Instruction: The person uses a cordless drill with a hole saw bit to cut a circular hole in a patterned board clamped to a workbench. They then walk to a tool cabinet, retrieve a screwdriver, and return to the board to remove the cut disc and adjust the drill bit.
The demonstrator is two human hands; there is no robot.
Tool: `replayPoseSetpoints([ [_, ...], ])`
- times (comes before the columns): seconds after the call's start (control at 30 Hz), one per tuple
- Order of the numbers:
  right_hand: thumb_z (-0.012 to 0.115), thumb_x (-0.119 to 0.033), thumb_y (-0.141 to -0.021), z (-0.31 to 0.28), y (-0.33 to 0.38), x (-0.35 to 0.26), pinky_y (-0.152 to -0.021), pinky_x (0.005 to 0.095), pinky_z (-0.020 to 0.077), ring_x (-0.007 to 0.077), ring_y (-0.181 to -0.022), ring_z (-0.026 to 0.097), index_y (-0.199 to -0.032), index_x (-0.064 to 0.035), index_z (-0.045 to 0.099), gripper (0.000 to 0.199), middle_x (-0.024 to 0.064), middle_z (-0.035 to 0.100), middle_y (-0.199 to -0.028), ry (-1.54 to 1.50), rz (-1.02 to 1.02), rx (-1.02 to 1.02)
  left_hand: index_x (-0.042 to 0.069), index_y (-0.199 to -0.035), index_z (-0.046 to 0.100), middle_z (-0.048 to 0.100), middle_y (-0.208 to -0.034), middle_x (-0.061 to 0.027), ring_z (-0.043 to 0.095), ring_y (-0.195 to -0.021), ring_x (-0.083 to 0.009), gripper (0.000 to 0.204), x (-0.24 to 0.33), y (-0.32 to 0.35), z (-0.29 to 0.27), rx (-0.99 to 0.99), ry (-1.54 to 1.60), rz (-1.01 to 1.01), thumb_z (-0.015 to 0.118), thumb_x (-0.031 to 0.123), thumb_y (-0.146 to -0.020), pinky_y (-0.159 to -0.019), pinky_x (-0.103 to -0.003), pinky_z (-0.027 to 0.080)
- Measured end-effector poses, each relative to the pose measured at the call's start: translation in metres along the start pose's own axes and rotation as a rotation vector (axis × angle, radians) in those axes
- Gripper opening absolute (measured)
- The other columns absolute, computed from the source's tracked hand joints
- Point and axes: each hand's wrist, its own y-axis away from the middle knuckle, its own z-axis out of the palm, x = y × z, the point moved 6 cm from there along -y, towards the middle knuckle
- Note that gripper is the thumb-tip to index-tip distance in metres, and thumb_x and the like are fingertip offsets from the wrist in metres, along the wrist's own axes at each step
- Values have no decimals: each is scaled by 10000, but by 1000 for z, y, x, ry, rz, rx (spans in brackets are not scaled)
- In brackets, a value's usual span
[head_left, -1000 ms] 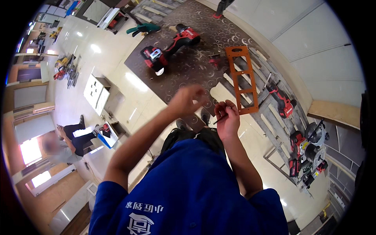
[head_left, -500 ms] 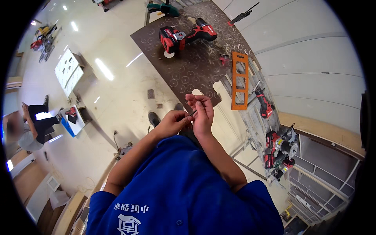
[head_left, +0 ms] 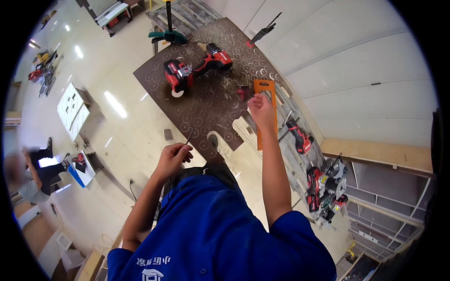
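Note:
My left hand is closed in a pinch on a thin dark rod, whose free end points up and away; its exact kind is too small to tell. My right hand reaches over an orange template with rectangular cutouts, its fingers bent and slightly blurred. Just beyond its fingertips a small red piece lies on the brown board, which is printed with circles. Farther off on this board rest a red and black cordless drill and a similar red and black power tool.
A green and black clamp grips the board's far edge; another clamp stands at the far right. A red cordless tool and several more tools lie on the right bench. A seated person is at left.
My hands have parted. The right one has gone forward and right to the template; the left has moved left with the rod. The view has shifted too.

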Motion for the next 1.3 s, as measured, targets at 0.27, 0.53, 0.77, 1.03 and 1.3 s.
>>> replayPoseSetpoints([
  [0.27,801,-330,-774,29,-79,22,-842,411,553,314,-953,702,-1244,-8,563,617,170,716,-1042,22,68,-269,-44,-1044,683,705,-832,-71,647,-739,-119,310,23,-45,4,303,-5,13,530,226,-1048,-682,-262,522],
  [0.53,762,-279,-810,37,-88,39,-831,402,540,309,-962,684,-1257,-5,562,561,189,681,-1094,-33,25,-264,-41,-1056,674,703,-867,-67,674,-767,-137,318,26,-56,23,332,-72,-24,532,244,-1049,-711,-272,543],
  [0.77,758,-197,-812,27,-93,39,-820,382,551,264,-938,688,-1235,14,578,505,175,662,-1158,-12,44,-279,-46,-1058,670,702,-842,-65,666,-769,-136,316,18,-55,27,335,-70,-63,518,230,-1053,-714,-274,538],
  [1.03,731,-106,-843,5,-101,48,-768,329,575,216,-945,697,-1194,3,616,385,138,682,-1129,-36,21,-327,-54,-1046,673,700,-834,-77,647,-746,-126,275,8,-40,8,349,-76,-62,535,183,-1037,-707,-274,535],
  [1.3,783,-148,-823,15,-107,13,-798,326,552,219,-933,680,-1110,-4,649,348,122,688,-1062,222,-120,-474,-57,-1069,673,702,-851,-79,648,-757,-129,294,3,-25,0,346,-89,-59,529,199,-1043,-714,-274,533],
])
